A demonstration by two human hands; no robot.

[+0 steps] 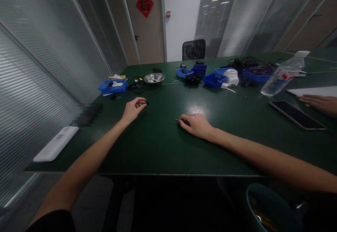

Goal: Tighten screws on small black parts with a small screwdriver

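My left hand [133, 108] is raised a little over the green table [158, 147], thumb and fingers pinched on a small dark piece [147, 103]. The piece is too small for its kind to show. To the right, my right hand [197, 124] rests on the tabletop, its fingers curled around a thin tool with a dark handle [186, 122]. A slim metallic tip pokes out of that hand to the left, pointing toward the space between my hands. Much of the tool is hidden in the fingers.
Beyond my hands are a metal bowl [154, 78] with small parts, blue bins [113, 86], cables and a white device [231, 77]. A bottle [285, 73] and phone [297, 114] are right, beside another person's hand [319, 103]. A white case [56, 144] lies left; a bin [271, 207] stands below.
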